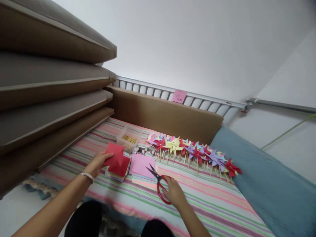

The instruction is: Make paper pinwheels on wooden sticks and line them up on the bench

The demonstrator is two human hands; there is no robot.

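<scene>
Between the fingers of my left hand [100, 162] is a red paper square [116, 154], held over a stack of coloured paper [121, 171] with a red sheet on top. A slit seems to show at its right side. My right hand [174, 192] is closed on red-handled scissors [161, 187], whose blades are parted and point away to the left. Those blades hang above the edge of a second stack, topped by a pink sheet [140, 164]. Behind the stacks sits a clear plastic box [127, 135] of small yellowish sticks.
Paper pinwheels on sticks [192, 151] lie in a long row at the right. Metal clips [145, 149] rest near the box. Brown cushions [56, 85] rise at the left; a brown panel [160, 112] and white radiator [143, 89] stand behind. The cloth [204, 200] is striped.
</scene>
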